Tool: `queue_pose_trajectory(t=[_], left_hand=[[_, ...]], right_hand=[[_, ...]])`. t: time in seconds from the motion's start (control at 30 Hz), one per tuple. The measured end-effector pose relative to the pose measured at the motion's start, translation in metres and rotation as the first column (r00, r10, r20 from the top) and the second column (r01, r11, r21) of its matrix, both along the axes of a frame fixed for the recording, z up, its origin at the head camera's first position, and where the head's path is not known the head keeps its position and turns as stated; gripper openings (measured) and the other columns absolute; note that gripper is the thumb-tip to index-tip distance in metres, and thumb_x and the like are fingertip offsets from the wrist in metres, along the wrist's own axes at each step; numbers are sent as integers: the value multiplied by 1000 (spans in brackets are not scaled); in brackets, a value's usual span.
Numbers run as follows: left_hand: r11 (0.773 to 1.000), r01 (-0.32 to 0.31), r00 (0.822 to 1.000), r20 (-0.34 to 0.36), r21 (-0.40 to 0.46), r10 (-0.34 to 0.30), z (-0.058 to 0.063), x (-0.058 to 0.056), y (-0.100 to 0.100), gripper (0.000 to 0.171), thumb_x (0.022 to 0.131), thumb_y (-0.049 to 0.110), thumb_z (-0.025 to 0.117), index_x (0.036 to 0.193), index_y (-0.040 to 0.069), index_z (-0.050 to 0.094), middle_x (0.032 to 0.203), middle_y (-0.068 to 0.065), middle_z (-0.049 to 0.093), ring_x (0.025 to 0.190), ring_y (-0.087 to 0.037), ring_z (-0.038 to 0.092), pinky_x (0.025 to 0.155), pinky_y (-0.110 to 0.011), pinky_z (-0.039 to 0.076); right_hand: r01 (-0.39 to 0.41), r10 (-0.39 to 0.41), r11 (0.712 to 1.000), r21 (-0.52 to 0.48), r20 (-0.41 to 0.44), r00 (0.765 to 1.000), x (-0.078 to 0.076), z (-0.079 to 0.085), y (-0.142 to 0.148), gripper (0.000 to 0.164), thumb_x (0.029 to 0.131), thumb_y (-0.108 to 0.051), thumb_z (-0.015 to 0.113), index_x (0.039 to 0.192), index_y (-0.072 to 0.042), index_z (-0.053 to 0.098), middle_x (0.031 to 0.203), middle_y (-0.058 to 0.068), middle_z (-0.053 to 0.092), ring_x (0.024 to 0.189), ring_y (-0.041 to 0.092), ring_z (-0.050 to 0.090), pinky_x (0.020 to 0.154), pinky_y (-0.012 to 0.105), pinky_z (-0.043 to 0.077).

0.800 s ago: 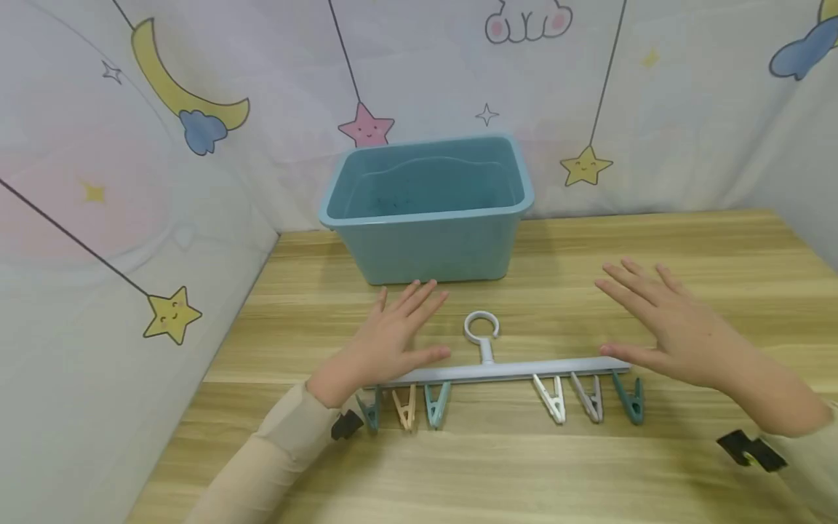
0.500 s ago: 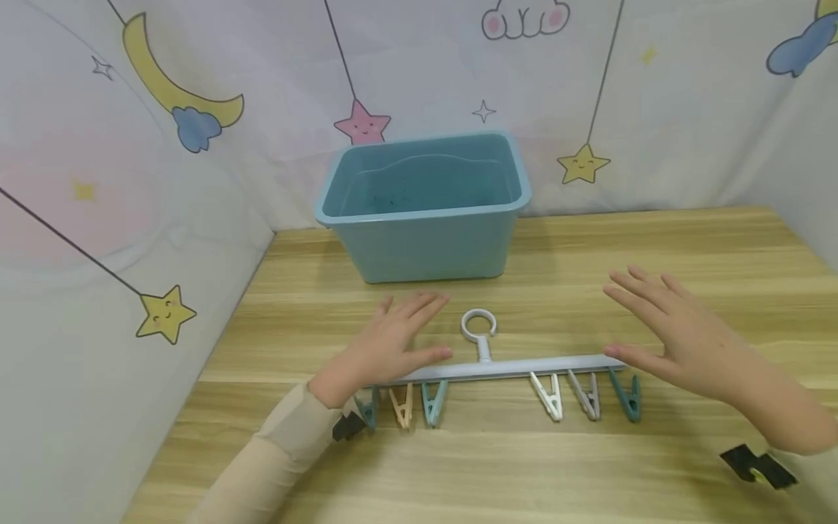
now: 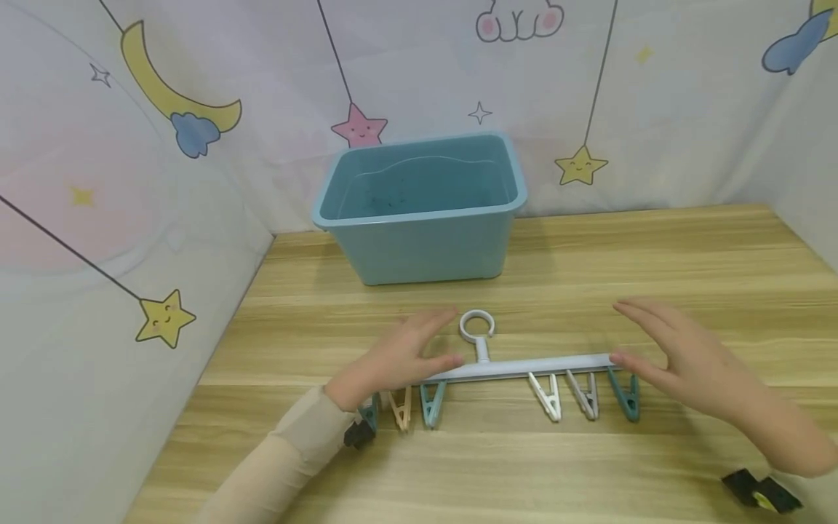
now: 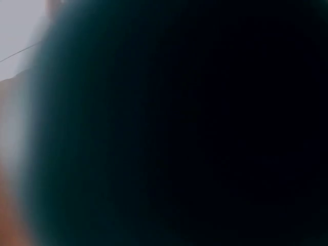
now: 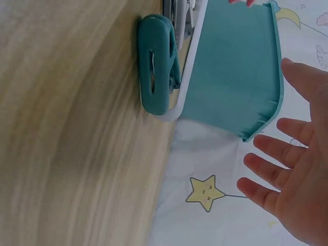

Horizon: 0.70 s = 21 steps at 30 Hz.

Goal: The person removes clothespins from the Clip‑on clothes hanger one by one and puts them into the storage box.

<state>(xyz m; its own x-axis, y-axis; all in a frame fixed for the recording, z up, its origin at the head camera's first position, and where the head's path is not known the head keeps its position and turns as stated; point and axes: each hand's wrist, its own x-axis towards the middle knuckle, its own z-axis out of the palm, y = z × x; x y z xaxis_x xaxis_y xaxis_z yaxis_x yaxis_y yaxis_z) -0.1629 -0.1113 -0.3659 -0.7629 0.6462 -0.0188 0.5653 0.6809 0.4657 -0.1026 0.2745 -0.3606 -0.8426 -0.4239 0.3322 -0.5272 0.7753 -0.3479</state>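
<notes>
A pale grey hanger bar (image 3: 524, 367) with a ring hook (image 3: 477, 327) lies on the wooden table, with several clothespins along its near side. My left hand (image 3: 396, 356) is over the bar's left part, fingers extended and pointing right; contact cannot be told. Below it are a peach clothespin (image 3: 401, 409) and a teal clothespin (image 3: 431, 405). Near the bar's right end, my right hand (image 3: 690, 364) holds nothing, its fingers spread in the right wrist view. A white clothespin (image 3: 546, 397), a grey clothespin (image 3: 585, 395) and a dark green clothespin (image 5: 156, 64) hang there.
Behind the hanger stands a blue plastic bin (image 3: 425, 251), close to a printed cloth backdrop (image 3: 419, 65). The wooden table (image 3: 497, 473) extends in front and to the right. A dark teal blur fills most of the left wrist view.
Both hands have come down closer to the hanger. The left hand has shifted a little right, covering more of the bar. The hanger, clothespins and bin stay in place.
</notes>
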Motion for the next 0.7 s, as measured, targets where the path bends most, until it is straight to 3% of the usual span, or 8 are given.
queue_pose_trajectory(t=[0.13,0.37,0.7], left_hand=[[1000,8,1000,11,-15,-7,-4,1,5,75,92,56,56,151,15,33,152,-8,38,139,-28,35,111,-54,28],[1000,3,1000,21,-25,-3,-10,4,13,74,93,51,58,149,10,35,150,-14,40,138,-32,36,111,-56,27],[1000,3,994,110,0,-3,-18,6,16,72,95,47,56,150,8,32,150,-14,38,140,-28,35,113,-42,30]], right_hand=[[25,-24,1000,-17,68,997,2,-3,1,67,88,-28,72,141,0,42,135,27,48,120,48,45,93,65,36],[18,-15,999,-34,103,995,3,-12,3,64,87,-26,72,137,4,46,132,26,52,117,47,49,88,64,41],[35,-23,998,-47,239,971,5,-19,5,64,91,-28,69,139,5,43,132,26,52,109,43,56,80,58,50]])
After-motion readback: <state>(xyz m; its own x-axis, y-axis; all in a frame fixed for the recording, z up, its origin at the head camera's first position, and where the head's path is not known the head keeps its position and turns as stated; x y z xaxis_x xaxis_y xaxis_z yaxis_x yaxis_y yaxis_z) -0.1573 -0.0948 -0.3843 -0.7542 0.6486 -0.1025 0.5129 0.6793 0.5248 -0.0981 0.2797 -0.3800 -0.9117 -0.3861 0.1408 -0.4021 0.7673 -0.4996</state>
